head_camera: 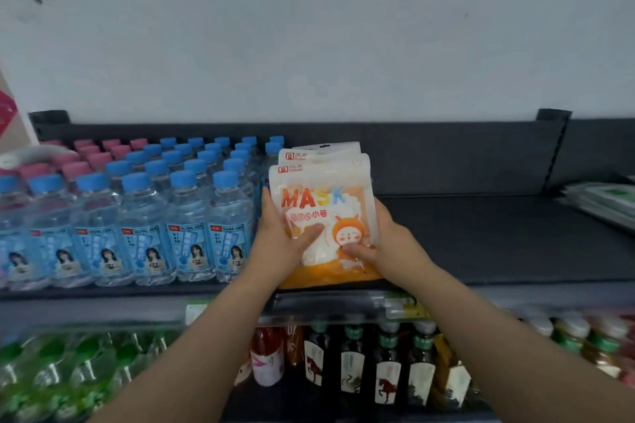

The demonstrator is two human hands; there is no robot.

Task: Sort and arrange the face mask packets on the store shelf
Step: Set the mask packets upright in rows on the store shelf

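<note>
A small stack of orange and white face mask packets (319, 196), the front one printed "MASK" with a cartoon figure, stands on the dark upper shelf (481, 237) right of the water bottles. My left hand (285, 244) grips the stack's left edge, thumb across the front. My right hand (385, 244) holds the right edge, thumb pressed on the lower front. Other packets show behind the front one. More mask packets, green and white (604, 203), lie flat at the far right of the shelf.
Rows of blue-capped water bottles (144, 216) fill the shelf's left half, pink-capped ones (86, 154) behind them. Below, a lower shelf holds green bottles (68, 374), dark labelled bottles (350, 364) and others. A dark back rail (412, 144) runs behind; bare shelf lies right of the stack.
</note>
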